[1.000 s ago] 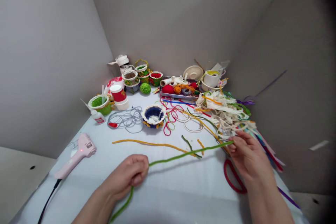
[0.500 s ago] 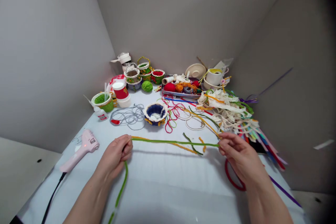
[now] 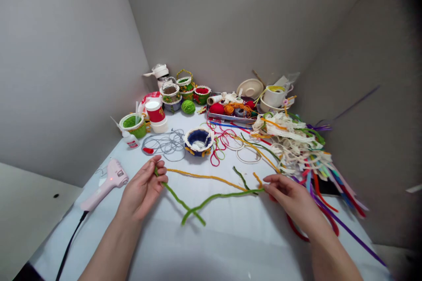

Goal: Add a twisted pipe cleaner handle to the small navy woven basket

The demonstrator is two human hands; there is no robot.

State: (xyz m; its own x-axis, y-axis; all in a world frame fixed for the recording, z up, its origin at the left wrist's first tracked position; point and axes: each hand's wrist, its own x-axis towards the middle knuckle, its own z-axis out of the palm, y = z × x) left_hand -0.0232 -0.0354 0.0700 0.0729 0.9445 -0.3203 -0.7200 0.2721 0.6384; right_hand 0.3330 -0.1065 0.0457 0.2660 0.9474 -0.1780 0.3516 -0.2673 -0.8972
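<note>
A long green fuzzy cord lies slack on the white table, crossing over itself near the middle. My left hand pinches one end of it at the left. My right hand pinches the other end at the right, fingers closed. A yellow-orange cord lies just behind the green one. A blue yarn-wrapped bowl stands further back.
A pink glue gun with a black cable lies at the left. Grey string, a glue bottle, cups and small baskets crowd the back left. A tray of yarn and a heap of ribbons and lace fill the right.
The green cord, held taut between both hands before, now sags onto the table and crosses itself. My left hand moved up and forward; my right hand moved slightly left.
</note>
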